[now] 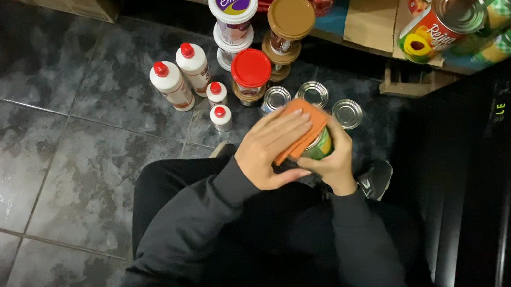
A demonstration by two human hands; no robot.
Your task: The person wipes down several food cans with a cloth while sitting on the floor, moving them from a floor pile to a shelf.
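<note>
- The step in hand looked like wiping a can: the left hand (272, 144) pressed an orange cloth (299, 129) flat over the top of a green-labelled can (319, 146), its fingers together and spread along the cloth.
- The right hand (337, 164) gripped that can from below and the side, fingers clamped round its wall, holding it above the person's lap, over the dark tiled floor (33, 128).
- By my judgement, the next move called for a steady grip below while the cloth rubbed across the lid and down the sides.
- Three more tins (312, 94) stood on the floor just beyond the hands, near a red-lidded jar (251, 74) and white bottles with red caps (182, 74).
- The can's lid was hidden under the cloth, most of its label was covered by the hands, and the shelf cans (446, 27) at upper right were cut off by the edge.
</note>
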